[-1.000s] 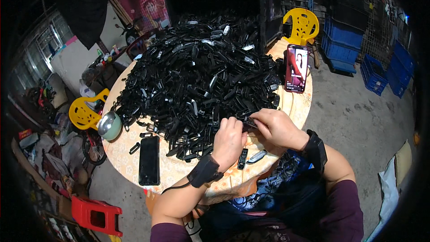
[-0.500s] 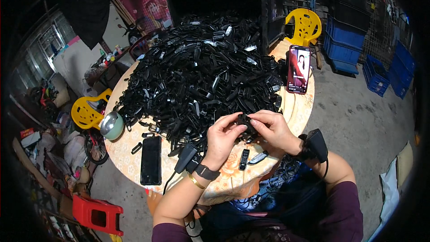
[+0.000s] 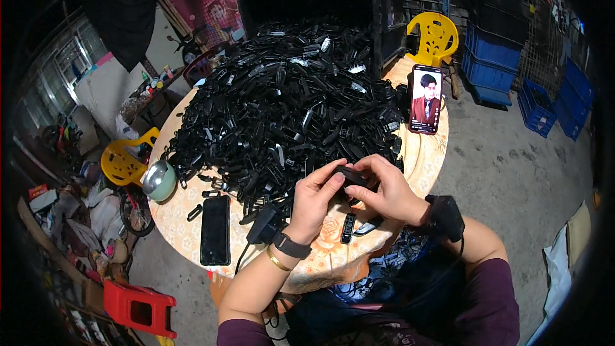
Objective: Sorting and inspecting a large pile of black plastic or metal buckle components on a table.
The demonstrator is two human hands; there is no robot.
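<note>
Over the near right side of the heap, my left hand (image 3: 312, 200) and my right hand (image 3: 392, 195) are both closed on a small, long black plastic piece (image 3: 353, 177). It lies across between my thumbs and fingers with a smooth dark side showing; its far ends are hidden by my fingers. Just below my hands, a slotted black piece (image 3: 348, 227) and a shiny grey-and-black piece (image 3: 368, 225) lie on the tablecloth. A large heap of similar black plastic pieces (image 3: 282, 109) spreads over most of the table.
The round table (image 3: 176, 234) has a flowered cloth. A dark phone (image 3: 216, 234) lies at its near left, beside a metal-and-green bowl (image 3: 160, 181). A lit phone (image 3: 426, 99) stands at the right edge. A black bin (image 3: 389, 19) stands behind; a red stool (image 3: 122, 301) is on the floor.
The black piece has turned between my fingers, and its smooth long side now shows. My right fingers have come further over it. The picture on the standing phone has changed.
</note>
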